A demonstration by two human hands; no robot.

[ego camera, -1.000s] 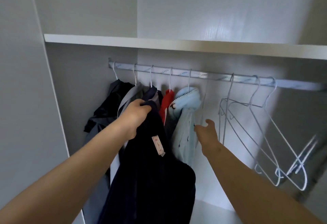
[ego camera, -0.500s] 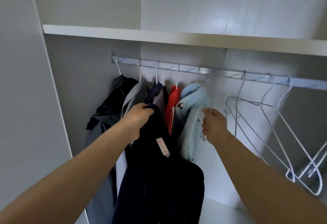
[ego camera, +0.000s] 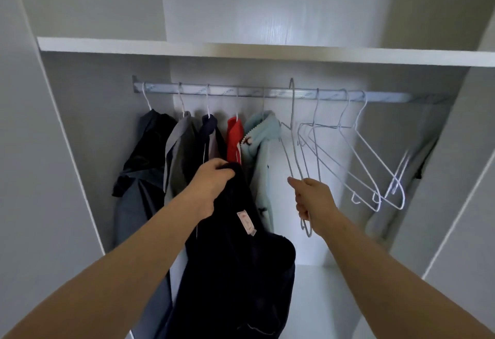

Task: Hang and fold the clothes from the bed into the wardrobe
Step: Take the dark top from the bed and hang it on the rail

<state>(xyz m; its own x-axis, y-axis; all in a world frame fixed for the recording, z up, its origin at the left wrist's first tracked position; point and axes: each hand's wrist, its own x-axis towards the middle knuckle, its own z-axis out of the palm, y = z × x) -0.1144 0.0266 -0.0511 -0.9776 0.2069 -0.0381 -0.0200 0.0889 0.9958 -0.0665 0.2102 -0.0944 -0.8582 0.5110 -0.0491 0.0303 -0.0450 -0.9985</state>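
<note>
Obs.: inside the wardrobe [ego camera: 67, 151], a rail [ego camera: 388, 96] runs under the shelf [ego camera: 267, 53].
- Left half of the rail: five hung garments, the last a light-blue garment [ego camera: 261, 148].
- Right half of the rail: three empty hangers [ego camera: 361, 156], crowded together and overlapping.

Left hand [ego camera: 214, 180]: grip closed round a bunched edge of the dark garment [ego camera: 235, 271]. It hangs free in front of the hung clothes, below the rail's left half, and is not yet on a hanger. A pale label [ego camera: 246, 223] faces out.

Right hand [ego camera: 313, 199]: grip closed on the lower wire of a wire hanger [ego camera: 292, 137], between the light-blue garment and the empty hangers. Its hook stands above the rail's top edge. Whether it is clear of the rail I cannot tell.

Judged step: freeing a hanger for the dark garment.

Risks:
- The hanger's shoulder lies close to the nearest empty hanger. A sideways pull could snag the wires and drag both along or off the rail.
- The hook could catch on the rail if drawn forward before it is raised enough.
- The garment is held by one bunched edge only. Its weight could slip through the grip, or its swing could brush the light-blue garment askew.
- Thin wire held low may twist in the fingers.
</note>
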